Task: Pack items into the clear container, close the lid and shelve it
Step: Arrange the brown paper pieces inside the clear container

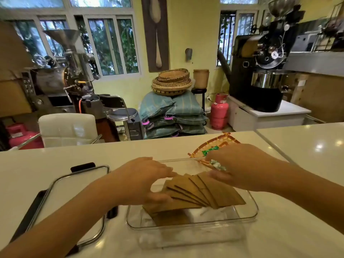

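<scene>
White counter (74, 161), clear container (191, 223) on it, lid (78, 185) beside, woven tray (221, 144) behind

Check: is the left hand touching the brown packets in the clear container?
Touching. The head view shows the left hand with its thumb under and fingers over the fanned brown packets above the clear container.

Brown packets (204, 194); clear container (249, 216); green-wrapped candy (210, 150); white counter (55, 164).

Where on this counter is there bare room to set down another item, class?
Bare patches: the counter behind the lid toward the far edge, and the right stretch past the woven tray. Crowded: the middle, where both hands, left and right, fan brown packets over the clear container.
</scene>
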